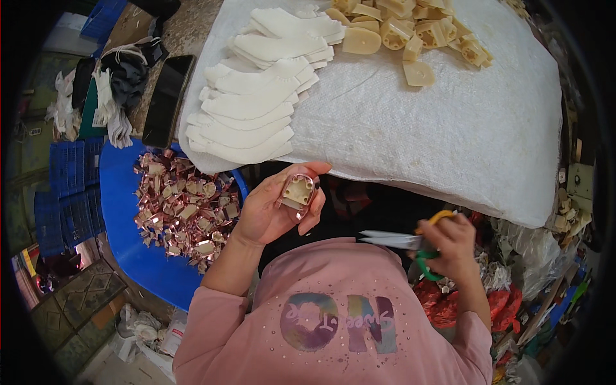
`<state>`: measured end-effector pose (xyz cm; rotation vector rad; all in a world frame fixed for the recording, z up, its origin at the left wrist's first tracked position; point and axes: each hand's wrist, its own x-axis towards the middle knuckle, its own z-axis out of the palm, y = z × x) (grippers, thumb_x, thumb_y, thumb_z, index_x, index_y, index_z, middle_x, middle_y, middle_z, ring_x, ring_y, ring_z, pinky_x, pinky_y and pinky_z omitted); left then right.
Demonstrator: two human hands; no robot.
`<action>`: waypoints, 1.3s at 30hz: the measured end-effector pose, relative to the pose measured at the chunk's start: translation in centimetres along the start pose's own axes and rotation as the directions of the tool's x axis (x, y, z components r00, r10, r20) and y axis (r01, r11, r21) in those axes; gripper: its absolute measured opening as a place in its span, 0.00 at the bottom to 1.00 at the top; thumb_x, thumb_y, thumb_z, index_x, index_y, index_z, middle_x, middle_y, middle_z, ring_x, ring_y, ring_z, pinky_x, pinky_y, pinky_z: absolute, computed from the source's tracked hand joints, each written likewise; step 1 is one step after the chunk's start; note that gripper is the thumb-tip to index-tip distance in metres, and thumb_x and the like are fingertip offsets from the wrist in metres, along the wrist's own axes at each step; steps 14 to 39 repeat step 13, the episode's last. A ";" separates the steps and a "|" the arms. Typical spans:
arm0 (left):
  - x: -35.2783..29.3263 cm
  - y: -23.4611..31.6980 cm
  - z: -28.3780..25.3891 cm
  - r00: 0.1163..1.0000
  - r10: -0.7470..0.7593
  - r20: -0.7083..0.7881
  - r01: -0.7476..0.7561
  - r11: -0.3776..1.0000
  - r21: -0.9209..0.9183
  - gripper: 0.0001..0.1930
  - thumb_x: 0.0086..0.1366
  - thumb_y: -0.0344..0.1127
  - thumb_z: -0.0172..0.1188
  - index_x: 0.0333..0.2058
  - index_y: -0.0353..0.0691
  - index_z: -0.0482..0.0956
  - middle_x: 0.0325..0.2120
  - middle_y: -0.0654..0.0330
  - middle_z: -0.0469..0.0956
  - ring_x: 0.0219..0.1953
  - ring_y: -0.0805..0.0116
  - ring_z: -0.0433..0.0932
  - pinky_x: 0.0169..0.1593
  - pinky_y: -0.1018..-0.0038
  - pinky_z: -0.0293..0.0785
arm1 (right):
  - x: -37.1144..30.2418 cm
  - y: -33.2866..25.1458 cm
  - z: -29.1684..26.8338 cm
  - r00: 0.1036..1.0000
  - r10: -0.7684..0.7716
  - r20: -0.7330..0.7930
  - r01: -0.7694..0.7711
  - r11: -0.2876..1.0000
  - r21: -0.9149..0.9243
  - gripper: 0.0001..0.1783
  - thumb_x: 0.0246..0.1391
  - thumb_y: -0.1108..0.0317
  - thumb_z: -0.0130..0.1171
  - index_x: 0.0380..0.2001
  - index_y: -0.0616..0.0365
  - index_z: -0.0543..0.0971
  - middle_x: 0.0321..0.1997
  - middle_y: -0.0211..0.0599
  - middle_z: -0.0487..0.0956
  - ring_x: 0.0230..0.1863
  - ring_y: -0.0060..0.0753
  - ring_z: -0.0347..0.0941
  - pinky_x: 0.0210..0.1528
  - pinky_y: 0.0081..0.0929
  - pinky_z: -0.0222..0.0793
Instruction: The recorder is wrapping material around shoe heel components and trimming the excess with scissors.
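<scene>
Between the fingers and thumb of my left hand [266, 206] is a small hollow part [298, 192], shiny pink outside and cream inside. Its open side faces up toward me. My right hand [452, 247] grips a pair of scissors [398, 239] with one yellow and one green handle loop. The steel blades point left toward the pink part, apart from it. To the left, a blue tub [125, 221] holds a heap of similar shiny pink parts [186, 212]. In front of my hands spreads a white woven sheet [423, 135].
White curved pieces [256, 96] lie in overlapping rows at the sheet's left. Several beige plastic parts [410, 32] are piled at its far side. A dark phone [168, 101] rests left of the sheet. Blue crates [67, 167] stand far left; red plastic bags [439, 305] lie at right.
</scene>
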<state>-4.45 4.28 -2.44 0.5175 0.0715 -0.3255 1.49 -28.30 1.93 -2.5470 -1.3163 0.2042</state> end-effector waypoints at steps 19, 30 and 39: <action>-8.1 5.7 -2.7 0.632 0.607 -0.482 -0.006 0.626 0.780 0.34 0.61 0.51 0.51 0.57 0.30 0.57 0.32 0.53 0.72 0.26 0.63 0.73 0.31 0.76 0.70 | -18.2 25.2 -2.7 0.363 0.848 -0.387 -0.922 0.388 -0.016 0.23 0.54 0.66 0.56 0.55 0.50 0.71 0.49 0.43 0.76 0.44 0.31 0.76 0.48 0.20 0.68; -8.1 5.7 -2.7 0.632 0.607 -0.482 -0.006 0.626 0.780 0.34 0.61 0.51 0.51 0.57 0.30 0.57 0.32 0.53 0.72 0.26 0.63 0.73 0.31 0.76 0.70 | -18.2 25.2 -2.7 0.363 0.848 -0.387 -0.922 0.388 -0.016 0.23 0.54 0.66 0.56 0.55 0.50 0.71 0.49 0.43 0.76 0.44 0.31 0.76 0.48 0.20 0.68; -8.1 5.7 -2.7 0.632 0.607 -0.482 -0.006 0.626 0.780 0.34 0.61 0.51 0.51 0.57 0.30 0.57 0.32 0.53 0.72 0.26 0.63 0.73 0.31 0.76 0.70 | -18.2 25.2 -2.7 0.363 0.848 -0.387 -0.922 0.388 -0.016 0.23 0.54 0.66 0.56 0.55 0.50 0.71 0.49 0.43 0.76 0.44 0.31 0.76 0.48 0.20 0.68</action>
